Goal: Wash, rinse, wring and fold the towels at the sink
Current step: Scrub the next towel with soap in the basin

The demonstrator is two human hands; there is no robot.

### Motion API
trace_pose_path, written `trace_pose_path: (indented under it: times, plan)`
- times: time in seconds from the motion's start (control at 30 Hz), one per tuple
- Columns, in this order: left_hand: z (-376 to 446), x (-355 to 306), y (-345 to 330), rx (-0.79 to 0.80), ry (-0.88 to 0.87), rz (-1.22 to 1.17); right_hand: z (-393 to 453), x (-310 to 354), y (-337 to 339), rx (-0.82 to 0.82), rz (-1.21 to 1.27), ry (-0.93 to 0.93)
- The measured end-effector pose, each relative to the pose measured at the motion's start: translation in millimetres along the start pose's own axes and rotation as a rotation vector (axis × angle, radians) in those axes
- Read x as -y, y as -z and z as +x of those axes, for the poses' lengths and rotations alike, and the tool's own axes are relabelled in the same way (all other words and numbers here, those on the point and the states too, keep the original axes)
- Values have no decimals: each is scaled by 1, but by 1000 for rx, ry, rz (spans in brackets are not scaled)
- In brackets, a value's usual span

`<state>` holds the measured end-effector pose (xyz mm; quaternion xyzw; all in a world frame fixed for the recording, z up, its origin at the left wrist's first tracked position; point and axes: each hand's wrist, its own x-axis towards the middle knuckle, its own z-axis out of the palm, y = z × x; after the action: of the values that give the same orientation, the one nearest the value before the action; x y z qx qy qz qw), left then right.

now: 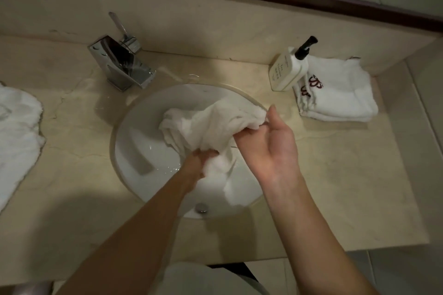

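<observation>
White towel [211, 124] hangs bunched over the sink [134, 151]. Left hand [200, 163] grips its lower fold; right hand [271, 141] pinches its upper edge.

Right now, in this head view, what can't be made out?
- Left hand fingers: buried in the wet towel.
- Soap bottle label: print too small.
- Sink drain: covered by the towel.
- Towel at left: cut off by the frame edge.
- Folded towels: exact count unclear, logos partly behind the bottle.
</observation>
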<state>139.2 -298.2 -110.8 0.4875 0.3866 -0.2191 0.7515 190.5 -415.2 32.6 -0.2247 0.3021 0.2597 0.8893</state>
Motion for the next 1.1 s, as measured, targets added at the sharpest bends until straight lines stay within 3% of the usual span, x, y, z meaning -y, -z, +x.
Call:
trace_pose_path:
  times: [0.07,0.13,0.23,0.3,0.4,0.47,0.57,0.63,0.7,0.8,0.83,0.9,1.0,1.1]
  plan:
    - [-1,-1,10,31,57,129,2,13,6,92,-130,69]
    - [-15,-5,24,24,17,82,13,27,18,157,-253,166]
    - [-34,-8,38,57,-84,-173,42,23,58,14,-637,275]
    - [-47,-14,40,103,-121,-357,56,-3,88,-134,-846,129]
    - [-59,-26,38,96,-82,-448,60,-46,123,-269,-1054,-112]
    - [-59,-30,39,58,-61,-424,60,-64,134,-320,-995,-189]
    - [-57,-29,39,4,-45,-318,55,-83,121,-215,-509,-414]
    - [-59,-25,38,-33,13,-276,59,-92,109,-178,-328,-448]
    - [-58,-19,42,-98,33,-216,65,-100,100,-194,-483,-361]
    - [-53,-20,51,-281,-77,43,66,-94,95,-179,-946,-146]
    - [-51,-21,54,-332,-99,117,64,-87,97,-190,-1000,-65]
    - [-50,-23,55,-305,-68,67,60,-74,104,-172,-941,-20]
    - [-49,-22,49,-183,5,-190,54,-69,104,-84,-915,-219]
    - [-43,-21,51,-256,-41,-275,51,-72,103,-129,-789,-298]
